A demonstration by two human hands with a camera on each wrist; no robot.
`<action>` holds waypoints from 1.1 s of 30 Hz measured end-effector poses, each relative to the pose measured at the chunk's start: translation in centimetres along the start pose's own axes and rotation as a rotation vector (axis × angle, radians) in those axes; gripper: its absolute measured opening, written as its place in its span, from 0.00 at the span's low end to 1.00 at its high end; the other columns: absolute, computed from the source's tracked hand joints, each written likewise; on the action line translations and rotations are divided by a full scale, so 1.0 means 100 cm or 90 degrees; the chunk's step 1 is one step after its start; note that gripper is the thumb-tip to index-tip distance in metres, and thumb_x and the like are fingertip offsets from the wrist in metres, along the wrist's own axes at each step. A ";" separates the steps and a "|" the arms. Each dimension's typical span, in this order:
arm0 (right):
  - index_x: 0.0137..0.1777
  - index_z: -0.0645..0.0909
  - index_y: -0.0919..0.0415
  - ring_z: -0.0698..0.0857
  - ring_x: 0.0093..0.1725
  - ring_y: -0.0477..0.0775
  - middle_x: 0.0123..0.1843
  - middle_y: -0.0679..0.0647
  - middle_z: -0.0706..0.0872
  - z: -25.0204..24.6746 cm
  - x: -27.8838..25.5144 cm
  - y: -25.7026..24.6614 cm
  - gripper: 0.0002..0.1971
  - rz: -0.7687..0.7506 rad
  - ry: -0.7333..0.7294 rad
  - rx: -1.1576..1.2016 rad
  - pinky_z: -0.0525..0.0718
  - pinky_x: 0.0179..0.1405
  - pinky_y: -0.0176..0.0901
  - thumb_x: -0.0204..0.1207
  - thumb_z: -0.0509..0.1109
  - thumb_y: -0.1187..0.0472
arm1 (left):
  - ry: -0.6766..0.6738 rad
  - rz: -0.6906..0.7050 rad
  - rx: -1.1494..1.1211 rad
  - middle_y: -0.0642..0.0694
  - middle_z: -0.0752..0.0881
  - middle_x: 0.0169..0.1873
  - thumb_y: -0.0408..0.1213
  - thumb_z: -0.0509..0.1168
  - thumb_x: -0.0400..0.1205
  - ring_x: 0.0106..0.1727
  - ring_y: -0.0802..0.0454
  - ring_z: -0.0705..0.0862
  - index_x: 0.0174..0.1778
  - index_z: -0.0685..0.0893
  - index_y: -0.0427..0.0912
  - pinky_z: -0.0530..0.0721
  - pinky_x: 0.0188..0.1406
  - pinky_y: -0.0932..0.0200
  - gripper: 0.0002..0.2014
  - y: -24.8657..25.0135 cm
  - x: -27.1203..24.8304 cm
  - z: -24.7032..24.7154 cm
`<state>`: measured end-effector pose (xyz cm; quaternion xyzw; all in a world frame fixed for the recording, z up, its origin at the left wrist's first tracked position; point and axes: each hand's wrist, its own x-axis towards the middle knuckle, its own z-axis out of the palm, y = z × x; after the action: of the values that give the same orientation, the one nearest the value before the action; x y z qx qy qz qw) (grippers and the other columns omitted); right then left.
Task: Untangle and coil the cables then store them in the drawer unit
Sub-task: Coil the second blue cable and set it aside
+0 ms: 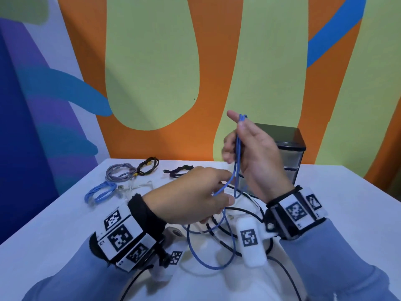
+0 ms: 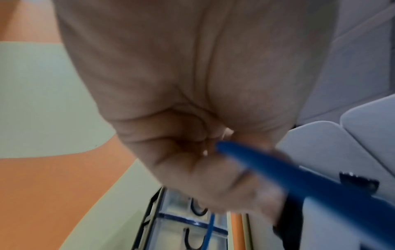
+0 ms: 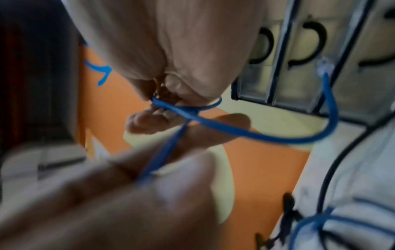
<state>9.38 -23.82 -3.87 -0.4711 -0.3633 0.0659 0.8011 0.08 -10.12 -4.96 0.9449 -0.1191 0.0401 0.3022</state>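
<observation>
A: While the blue cable is up in the air, log the big stuff first. White table, drawer unit at the far right edge, up against the wall.

B: Drawers look closed from here. Nothing stored yet, I'd say.

A: Agreed. Far left corner: finished coils parked together, grey coil, black-and-yellow coil, light blue coil, a dark coil further along the far edge. Probably set there to keep them out of the tangle.

B: And the tangle?

A: Near edge, between the wrists: black cable, white cable and the blue one's slack, all crossing.

B: Hands?

A: Right hand raised above the table, thumb and fingers pinching a few blue loops at the top so they hang straight. Right wrist view shows the clear plug dangling free by the drawer fronts.

B: Left hand?

A: Lower, fingers curled round the blue strand coming up from the pile. Looks like it feeds slack and keeps tension so the next loop matches.

B: Stage?

A: Mid-coil on blue, my guess. Risk: slack dragging the black cable up with it.
</observation>
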 end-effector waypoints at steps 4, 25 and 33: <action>0.84 0.73 0.58 0.86 0.35 0.52 0.32 0.57 0.85 0.005 -0.005 0.007 0.20 -0.031 -0.041 -0.220 0.86 0.40 0.39 0.95 0.57 0.59 | 0.134 0.039 0.017 0.50 0.86 0.23 0.46 0.76 0.85 0.23 0.55 0.78 0.37 0.88 0.45 0.72 0.25 0.63 0.13 0.007 -0.008 -0.016; 0.37 0.68 0.55 0.65 0.16 0.46 0.20 0.49 0.68 -0.006 -0.009 -0.018 0.19 0.202 -0.199 0.177 0.59 0.15 0.35 0.90 0.55 0.50 | 0.645 -0.019 -0.372 0.50 0.81 0.27 0.52 0.79 0.79 0.23 0.55 0.76 0.41 0.96 0.46 0.86 0.33 0.60 0.12 -0.069 -0.010 -0.077; 0.62 0.80 0.63 0.58 0.13 0.47 0.17 0.47 0.64 -0.028 -0.001 -0.022 0.20 0.147 -0.251 0.484 0.58 0.16 0.37 0.97 0.49 0.52 | 0.388 -0.179 -0.571 0.54 0.61 0.27 0.46 0.78 0.83 0.24 0.57 0.56 0.43 0.82 0.44 0.54 0.20 0.64 0.13 -0.065 0.006 -0.057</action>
<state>10.59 -27.02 -2.92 -0.1588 -0.4040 0.3728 0.8201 2.29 -1.79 -3.92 0.6766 0.0954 0.2159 0.6975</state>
